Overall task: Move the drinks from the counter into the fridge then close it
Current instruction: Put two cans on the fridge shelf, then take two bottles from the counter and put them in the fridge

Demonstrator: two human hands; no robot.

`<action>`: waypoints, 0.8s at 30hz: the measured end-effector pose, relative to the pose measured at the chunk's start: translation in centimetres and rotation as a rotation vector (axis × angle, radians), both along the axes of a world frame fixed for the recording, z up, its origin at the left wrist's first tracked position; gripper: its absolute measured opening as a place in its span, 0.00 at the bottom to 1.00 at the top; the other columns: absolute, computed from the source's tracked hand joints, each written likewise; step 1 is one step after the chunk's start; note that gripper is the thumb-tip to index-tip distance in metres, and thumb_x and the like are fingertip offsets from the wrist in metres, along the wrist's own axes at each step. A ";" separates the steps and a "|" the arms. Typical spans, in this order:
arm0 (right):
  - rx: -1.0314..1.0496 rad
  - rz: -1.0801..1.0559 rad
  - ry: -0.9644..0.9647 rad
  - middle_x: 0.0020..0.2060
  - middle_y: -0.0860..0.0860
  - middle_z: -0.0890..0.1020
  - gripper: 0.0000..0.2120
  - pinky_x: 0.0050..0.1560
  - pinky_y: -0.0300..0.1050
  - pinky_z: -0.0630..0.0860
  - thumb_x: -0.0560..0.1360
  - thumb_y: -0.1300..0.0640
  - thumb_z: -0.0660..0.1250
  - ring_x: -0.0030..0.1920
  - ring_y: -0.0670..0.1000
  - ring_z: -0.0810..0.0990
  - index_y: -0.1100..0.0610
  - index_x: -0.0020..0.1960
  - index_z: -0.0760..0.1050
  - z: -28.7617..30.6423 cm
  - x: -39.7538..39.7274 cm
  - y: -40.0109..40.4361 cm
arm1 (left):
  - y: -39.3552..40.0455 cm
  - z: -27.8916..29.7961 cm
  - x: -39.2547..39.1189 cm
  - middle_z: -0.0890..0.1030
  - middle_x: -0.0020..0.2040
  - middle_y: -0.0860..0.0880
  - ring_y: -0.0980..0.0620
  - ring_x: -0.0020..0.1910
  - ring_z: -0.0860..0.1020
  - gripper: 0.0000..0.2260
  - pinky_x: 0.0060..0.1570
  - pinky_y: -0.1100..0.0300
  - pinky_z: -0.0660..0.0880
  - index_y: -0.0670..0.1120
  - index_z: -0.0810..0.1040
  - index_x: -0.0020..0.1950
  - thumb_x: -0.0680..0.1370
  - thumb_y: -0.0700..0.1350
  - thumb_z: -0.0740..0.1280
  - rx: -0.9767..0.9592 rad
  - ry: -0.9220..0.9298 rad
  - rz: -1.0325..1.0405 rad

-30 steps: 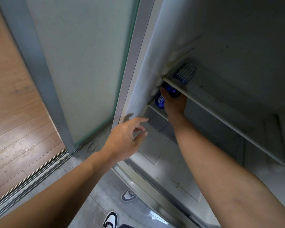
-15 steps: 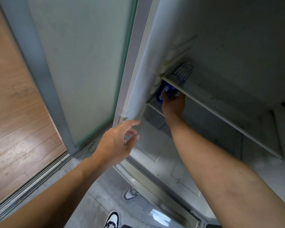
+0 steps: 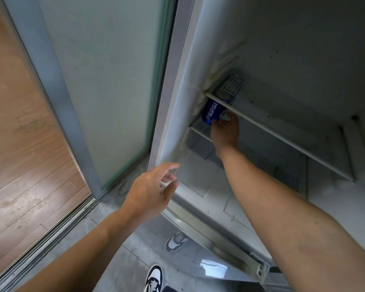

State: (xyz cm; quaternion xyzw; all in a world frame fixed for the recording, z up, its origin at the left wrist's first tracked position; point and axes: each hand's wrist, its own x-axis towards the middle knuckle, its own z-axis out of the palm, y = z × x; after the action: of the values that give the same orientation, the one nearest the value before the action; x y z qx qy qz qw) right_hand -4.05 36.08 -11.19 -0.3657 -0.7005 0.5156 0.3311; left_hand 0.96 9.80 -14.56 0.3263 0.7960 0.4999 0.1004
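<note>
A blue can (image 3: pixel 211 112) stands on the fridge's lower shelf (image 3: pixel 199 131), by the left wall, under the upper shelf (image 3: pixel 282 135)

Frosted glass sliding door (image 3: pixel 105 81), wooden floor (image 3: pixel 19 154), grey tiles (image 3: pixel 135 249), sneakers (image 3: pixel 154 278)

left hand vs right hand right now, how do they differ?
The right hand reaches deep into the fridge between two shelves and grips the blue can; the left hand hangs near the fridge's front edge and holds nothing. The right hand's fingers curl round the can; the left hand's fingers are loosely spread. Both are bare, with arms stretched forward.
</note>
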 end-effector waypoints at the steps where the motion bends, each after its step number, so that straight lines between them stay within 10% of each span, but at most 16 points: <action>1: 0.026 -0.013 -0.011 0.55 0.60 0.80 0.16 0.53 0.40 0.74 0.78 0.70 0.63 0.54 0.54 0.79 0.65 0.66 0.72 0.1 0.6 -0.6 | -0.4 0.0 0.2 0.81 0.48 0.62 0.63 0.50 0.79 0.16 0.50 0.58 0.80 0.57 0.75 0.66 0.78 0.47 0.68 -0.001 -0.016 -0.008; 6: 0.056 -0.031 -0.051 0.36 0.51 0.78 0.05 0.35 0.31 0.71 0.77 0.65 0.65 0.35 0.45 0.74 0.61 0.45 0.80 0.4 5.1 -4.7 | -2.8 -0.9 1.4 0.82 0.44 0.63 0.64 0.48 0.79 0.11 0.43 0.71 0.75 0.57 0.78 0.60 0.79 0.46 0.68 0.055 -0.119 0.027; 9: -0.041 -0.030 -0.040 0.38 0.49 0.81 0.06 0.44 0.44 0.78 0.77 0.60 0.68 0.39 0.47 0.78 0.52 0.42 0.79 0.0 8.8 -7.4 | -3.9 -2.1 2.2 0.82 0.43 0.59 0.65 0.40 0.78 0.07 0.39 0.75 0.70 0.57 0.78 0.54 0.79 0.45 0.68 0.095 -0.184 0.089; 17: -0.250 -0.083 -0.111 0.36 0.48 0.83 0.06 0.37 0.40 0.80 0.77 0.59 0.69 0.34 0.40 0.79 0.50 0.42 0.81 -2.6 22.0 -12.6 | -5.6 -6.8 6.9 0.84 0.43 0.57 0.56 0.44 0.82 0.04 0.47 0.47 0.81 0.54 0.80 0.51 0.80 0.48 0.66 0.039 -0.399 0.075; 24: -0.424 -0.183 -0.182 0.33 0.50 0.81 0.06 0.36 0.40 0.77 0.77 0.61 0.69 0.34 0.44 0.78 0.54 0.43 0.82 -7.1 34.3 -16.1 | -7.8 -10.5 13.0 0.84 0.42 0.55 0.59 0.42 0.81 0.05 0.47 0.45 0.81 0.58 0.79 0.49 0.80 0.47 0.66 -0.168 -0.419 -0.067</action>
State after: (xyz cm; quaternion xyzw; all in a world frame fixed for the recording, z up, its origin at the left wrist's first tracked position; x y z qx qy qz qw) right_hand 30.27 20.03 -18.30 -0.5338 -0.5676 0.5839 0.2280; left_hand 13.95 1.99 -25.06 0.2321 0.7852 0.4852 0.3070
